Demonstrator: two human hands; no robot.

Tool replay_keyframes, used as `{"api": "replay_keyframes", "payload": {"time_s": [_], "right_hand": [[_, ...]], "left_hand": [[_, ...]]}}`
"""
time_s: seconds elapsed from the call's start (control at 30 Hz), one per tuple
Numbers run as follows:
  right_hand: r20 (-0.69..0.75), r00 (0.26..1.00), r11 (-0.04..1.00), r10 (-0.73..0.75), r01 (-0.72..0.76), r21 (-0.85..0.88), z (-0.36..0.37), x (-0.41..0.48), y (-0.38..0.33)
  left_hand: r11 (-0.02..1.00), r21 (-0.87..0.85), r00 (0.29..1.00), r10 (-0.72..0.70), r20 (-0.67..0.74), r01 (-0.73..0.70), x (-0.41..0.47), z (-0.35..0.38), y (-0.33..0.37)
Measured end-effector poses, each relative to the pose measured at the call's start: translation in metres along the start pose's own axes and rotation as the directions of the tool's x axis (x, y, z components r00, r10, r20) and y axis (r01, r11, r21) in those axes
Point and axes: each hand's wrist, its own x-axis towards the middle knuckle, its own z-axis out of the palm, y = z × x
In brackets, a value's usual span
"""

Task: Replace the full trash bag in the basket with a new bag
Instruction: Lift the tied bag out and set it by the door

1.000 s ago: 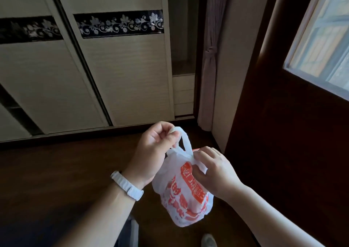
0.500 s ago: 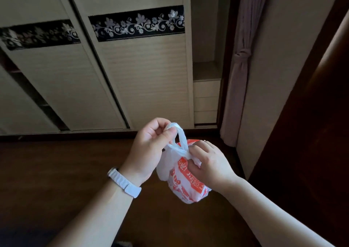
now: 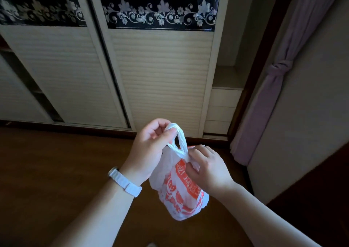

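White-and-red trash bag (image 3: pixel 181 194) hangs upright, left hand (image 3: pixel 149 148) pinching its handle loop (image 3: pixel 179 135) up top, right hand (image 3: pixel 207 169) gripping just below.

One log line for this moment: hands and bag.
left hand: pinches handle loop | right hand: grips bag neck | trash bag: full, held above floor

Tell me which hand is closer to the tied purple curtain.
Right. The right hand grips the trash bag below and left of the curtain; the left hand, pinching the bag's handle loop, sits farther left.
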Motion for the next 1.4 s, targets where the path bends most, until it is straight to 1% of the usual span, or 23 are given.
{"api": "replay_keyframes", "payload": {"time_s": [0.07,0.2,0.3,0.4,0.53,0.73,0.83,0.97,1.03,1.2,1.4], "right_hand": [[0.008,1.000,1.000,0.005,-0.005,0.000,0.023,0.035,0.000],[-0.022,0.998,0.998,-0.062,0.062,-0.004,0.070,0.110,-0.004],[-0.063,0.996,0.998,-0.064,0.064,0.007,0.102,0.161,-0.011],[-0.050,0.996,0.997,-0.071,0.072,0.036,0.129,0.203,-0.014],[-0.041,0.993,0.990,-0.109,0.112,0.082,0.163,0.258,-0.016],[0.002,0.983,0.965,-0.184,0.180,0.191,0.220,0.332,0.001],[0.021,0.969,0.942,-0.246,0.234,0.239,0.253,0.379,0.018],[0.051,0.944,0.912,-0.325,0.299,0.281,0.288,0.448,0.036],[0.044,0.932,0.892,-0.360,0.330,0.309,0.301,0.483,0.044],[0.003,0.879,0.816,-0.477,0.441,0.374,0.336,0.563,0.052],[-0.005,0.842,0.730,-0.539,0.471,0.495,0.376,0.616,0.029]], "left_hand": [[1.000,-0.022,1.000,-0.006,-0.003,0.006,0.031,-0.029,-0.006],[0.998,-0.056,1.000,-0.010,-0.014,0.009,0.090,-0.092,-0.012],[0.998,-0.064,0.999,0.007,-0.036,-0.010,0.130,-0.131,-0.013],[0.998,-0.067,0.998,0.012,-0.059,-0.016,0.162,-0.161,-0.012],[0.999,-0.023,0.994,0.038,-0.106,-0.040,0.205,-0.197,-0.012],[0.999,0.031,0.976,0.017,-0.216,-0.011,0.266,-0.242,-0.031],[0.997,0.069,0.955,-0.012,-0.296,0.033,0.304,-0.262,-0.040],[0.986,0.131,0.900,-0.040,-0.433,0.107,0.363,-0.282,-0.044],[0.975,0.183,0.891,-0.027,-0.454,0.123,0.391,-0.291,-0.042],[0.967,0.236,0.854,0.039,-0.519,0.100,0.441,-0.320,-0.037],[0.954,0.282,0.790,0.097,-0.606,0.098,0.458,-0.372,-0.033]]}}
